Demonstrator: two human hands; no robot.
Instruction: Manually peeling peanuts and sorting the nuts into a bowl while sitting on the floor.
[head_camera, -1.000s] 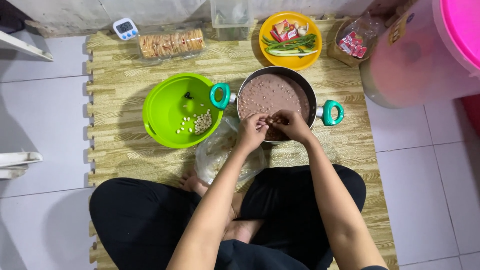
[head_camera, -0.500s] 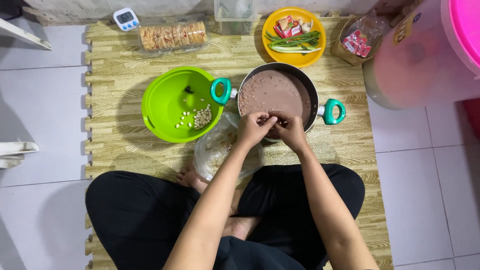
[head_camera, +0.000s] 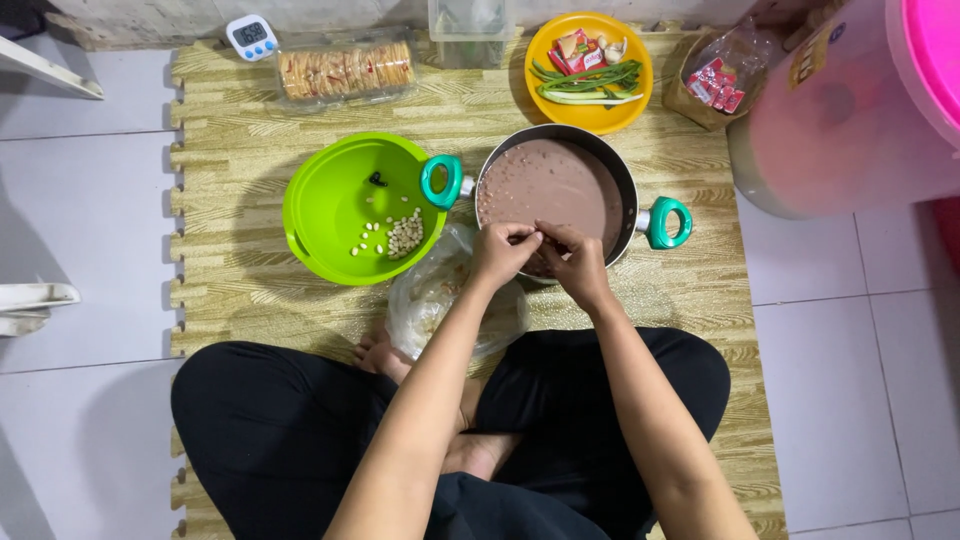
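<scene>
Pinching together over the pot's (head_camera: 556, 185) near rim, the left hand (head_camera: 503, 254) and right hand (head_camera: 575, 262) meet, fingers closed on something too small to tell. A green bowl (head_camera: 340, 205) sits just left, a plastic bag (head_camera: 440, 300) below, a yellow plate (head_camera: 590, 115) beyond.

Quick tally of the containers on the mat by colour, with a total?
Green bowl: 1
Orange bowl: 1
Dark pot with teal handles: 1
Clear tub: 1
Clear cracker tray: 1
Total: 5
Both hands, left hand and right hand, meet over the pot's near rim.
</scene>
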